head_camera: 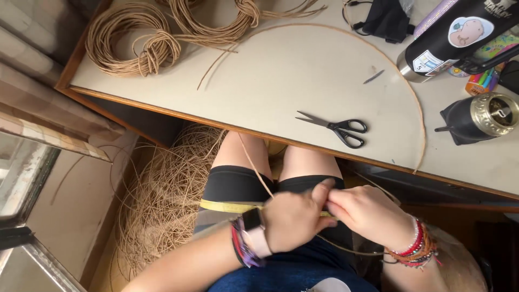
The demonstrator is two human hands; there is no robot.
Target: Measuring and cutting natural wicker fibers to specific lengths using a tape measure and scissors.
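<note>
1. Head view, landmark the black-handled scissors [338, 128] on the pale table [292, 75]: well below them, over the person's lap, the left hand [294, 219] and right hand [367, 212] meet knuckle to knuckle.
2. Both hands are clenched in a pinch on a yellow measuring tape [227, 206] that lies across the thigh, and on a thin cane strand [254, 162] that rises from the fingers toward the table edge.
3. Judging by its long smooth bow, the strand looks light, springy and rather slick, likely to kink if bent sharply; a hold close to the pinch point would control it best.
4. Far left of the scissors lie two tied coils of cane [132, 38]; below the table edge, a loose heap of cane [173, 189] sits on the floor.
5. Right of the scissors lies a black bottle [459, 32] bearing a rounded pale sticker with a pink figure and a small white rectangular label; below it stands a black cup with a brass-coloured lid [481, 116].
</note>
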